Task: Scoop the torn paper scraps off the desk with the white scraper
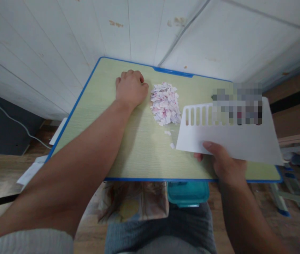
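Observation:
A heap of small torn paper scraps point(165, 104), white with pink and purple marks, lies on the pale green tabletop point(141, 148). Just left of it, my left hand point(131, 86) rests palm down on the table, fingers curled into a loose fist; its inside is hidden. My right hand point(224, 160) grips the lower edge of a white slotted board point(226, 139), thumb on top and fingers underneath. The board tilts over the right side of the table, its left edge close to the heap. Two loose scraps point(172, 145) lie near that edge.
A blue rim point(160, 180) edges the table, which stands against a white panelled wall point(107, 31). Under the front edge are a teal plastic box point(188, 193) and a patterned bag point(139, 203), above my lap. Pixelated items are seen behind the board's slots.

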The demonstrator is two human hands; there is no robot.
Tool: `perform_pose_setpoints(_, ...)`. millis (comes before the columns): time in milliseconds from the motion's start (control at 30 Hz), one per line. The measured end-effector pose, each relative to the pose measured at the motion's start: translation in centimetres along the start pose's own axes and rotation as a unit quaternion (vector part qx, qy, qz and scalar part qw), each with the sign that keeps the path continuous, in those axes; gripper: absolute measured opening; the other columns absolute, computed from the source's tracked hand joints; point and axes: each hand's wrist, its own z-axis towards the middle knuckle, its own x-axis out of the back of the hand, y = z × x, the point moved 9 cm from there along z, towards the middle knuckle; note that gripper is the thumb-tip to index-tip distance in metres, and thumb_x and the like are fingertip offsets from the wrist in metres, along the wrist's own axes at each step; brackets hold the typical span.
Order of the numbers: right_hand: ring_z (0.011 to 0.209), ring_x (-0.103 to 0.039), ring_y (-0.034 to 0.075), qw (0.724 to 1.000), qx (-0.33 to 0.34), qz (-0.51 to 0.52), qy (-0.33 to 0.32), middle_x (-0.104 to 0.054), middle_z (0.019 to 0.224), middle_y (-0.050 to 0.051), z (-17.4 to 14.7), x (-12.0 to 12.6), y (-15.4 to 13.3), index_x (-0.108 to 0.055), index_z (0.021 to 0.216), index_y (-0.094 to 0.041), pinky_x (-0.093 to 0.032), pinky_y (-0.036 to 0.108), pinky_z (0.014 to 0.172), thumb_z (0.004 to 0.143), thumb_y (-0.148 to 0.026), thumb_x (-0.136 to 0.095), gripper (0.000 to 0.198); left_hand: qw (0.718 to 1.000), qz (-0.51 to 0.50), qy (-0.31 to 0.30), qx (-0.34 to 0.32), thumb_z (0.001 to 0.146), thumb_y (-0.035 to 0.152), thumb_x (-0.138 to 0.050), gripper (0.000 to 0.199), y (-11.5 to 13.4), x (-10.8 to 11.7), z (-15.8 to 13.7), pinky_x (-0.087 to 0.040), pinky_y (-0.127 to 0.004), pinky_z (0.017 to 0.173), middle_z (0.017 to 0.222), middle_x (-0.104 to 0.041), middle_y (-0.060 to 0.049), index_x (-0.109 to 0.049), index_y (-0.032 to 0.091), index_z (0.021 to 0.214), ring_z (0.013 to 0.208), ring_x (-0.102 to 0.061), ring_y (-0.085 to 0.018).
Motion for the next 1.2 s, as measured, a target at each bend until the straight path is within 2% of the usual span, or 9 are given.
perform_pose_setpoints(200,0.068,-0.073,0.026,0.998,0.007,-0.040,-0.039,-0.074,0.063,0.000,0.1,-0.8,-0.5,-0.071,0.057,-0.031,-0.061,0.044,0.085,0.098,-0.033,-0.075,0.041,1.000,-0.009,-0.003,0.010,0.113,0.025,-0.063,0.028,-0.1,-0.1,0.0,-0.042,-0.054,0.141,0.156,-0.074,-0.011,-0.082,0.025,0.133,0.159,-0.058,-0.038)
perform_pose_setpoints(367,0.065,-0.070,0.026,1.000,0.007,-0.014,-0.010,-0.072,0.060,-0.001,0.3,-0.2,-0.2,-0.071,0.057,-0.031,-0.061,0.044,0.084,0.098,-0.034,-0.079,0.042,1.000,-0.022,0.000,0.007,0.110,0.030,-0.063,0.035,-0.3,-0.3,0.2,-0.040,-0.057,0.143,0.156,-0.075,-0.009,-0.083,0.028,0.138,0.161,-0.057,-0.040)
perform_pose_setpoints(467,0.067,-0.072,0.027,0.999,-0.002,-0.040,-0.010,-0.076,0.064,0.000,0.7,-0.7,-0.2,-0.074,0.060,-0.031,-0.060,0.047,0.092,0.105,-0.039,-0.071,0.046,0.999,-0.035,0.001,0.007,0.110,0.035,-0.064,0.037,-0.4,-0.4,0.2,-0.038,-0.058,0.143,0.154,-0.076,-0.009,-0.083,0.030,0.141,0.165,-0.055,-0.042)
perform_pose_setpoints(600,0.078,-0.076,0.028,0.995,-0.012,-0.093,-0.026,-0.085,0.078,0.003,1.0,-1.7,-0.2,-0.073,0.061,-0.031,-0.054,0.051,0.108,0.107,-0.051,-0.069,0.051,1.000,-0.024,0.002,0.007,0.111,0.031,-0.063,0.032,-0.3,-0.2,0.1,-0.041,-0.055,0.141,0.156,-0.075,-0.010,-0.084,0.028,0.136,0.161,-0.058,-0.040)
perform_pose_setpoints(700,0.087,-0.079,0.031,0.992,-0.014,-0.115,-0.051,-0.089,0.089,0.004,1.1,-2.3,0.0,-0.067,0.059,-0.031,-0.052,0.052,0.110,0.108,-0.057,-0.069,0.055,0.999,-0.032,-0.004,0.009,0.115,0.034,-0.064,0.030,-0.2,-0.2,0.0,-0.039,-0.055,0.142,0.158,-0.075,-0.011,-0.082,0.026,0.138,0.161,-0.056,-0.039)
perform_pose_setpoints(800,0.093,-0.080,0.033,0.990,-0.024,-0.120,-0.069,-0.090,0.094,0.004,1.2,-2.7,0.2,-0.059,0.057,-0.032,-0.053,0.051,0.107,0.107,-0.060,-0.069,0.058,0.999,-0.049,-0.012,0.009,0.115,0.043,-0.066,0.036,-0.2,-0.3,0.0,-0.034,-0.058,0.144,0.152,-0.078,-0.011,-0.079,0.027,0.145,0.166,-0.050,-0.041)
perform_pose_setpoints(933,0.091,-0.079,0.032,0.988,-0.028,-0.124,-0.093,-0.088,0.090,0.005,1.2,-3.3,-0.1,-0.058,0.057,-0.032,-0.055,0.049,0.102,0.108,-0.061,-0.069,0.059,0.999,-0.049,-0.014,0.007,0.112,0.045,-0.065,0.041,-0.3,-0.5,0.2,-0.034,-0.060,0.145,0.153,-0.078,-0.011,-0.080,0.027,0.145,0.166,-0.050,-0.042)
perform_pose_setpoints(1033,0.082,-0.074,0.030,0.985,-0.008,-0.126,-0.118,-0.083,0.081,0.003,1.0,-3.7,-0.7,-0.068,0.062,-0.033,-0.055,0.048,0.101,0.107,-0.060,-0.070,0.053,1.000,-0.020,-0.008,0.010,0.109,0.041,-0.066,0.036,-0.3,-0.4,0.3,-0.040,-0.058,0.141,0.157,-0.075,-0.008,-0.083,0.030,0.138,0.160,-0.056,-0.040)
perform_pose_setpoints(1200,0.067,-0.065,0.025,0.985,0.014,-0.122,-0.123,-0.073,0.067,0.000,0.4,-2.7,-1.0,-0.070,0.058,-0.033,-0.057,0.046,0.093,0.102,-0.057,-0.079,0.051,1.000,-0.014,-0.001,0.008,0.108,0.035,-0.065,0.030,0.0,-0.1,0.2,-0.044,-0.057,0.138,0.155,-0.076,-0.008,-0.085,0.032,0.131,0.159,-0.059,-0.040)
